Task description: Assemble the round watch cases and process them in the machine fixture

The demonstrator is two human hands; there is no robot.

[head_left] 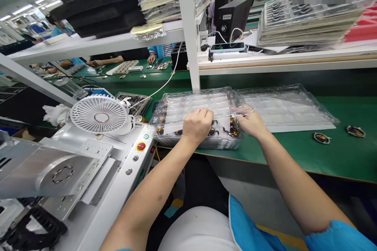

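A stack of clear plastic trays stands at the front edge of the green bench. Small dark and amber parts with black curved wires sit in its pockets. Over them lies a clear plastic tray, its front edge raised a little. My left hand is closed at the middle of that edge, fingertips hidden beneath the knuckles. At the right corner, my right hand pinches the same tray. Just to the right, another clear tray rests on a white sheet.
Two loose round parts lie on the green bench at right. A white fan and a machine panel with a red button stand at left. A white post rises behind the trays. Co-workers' hands show across the bench.
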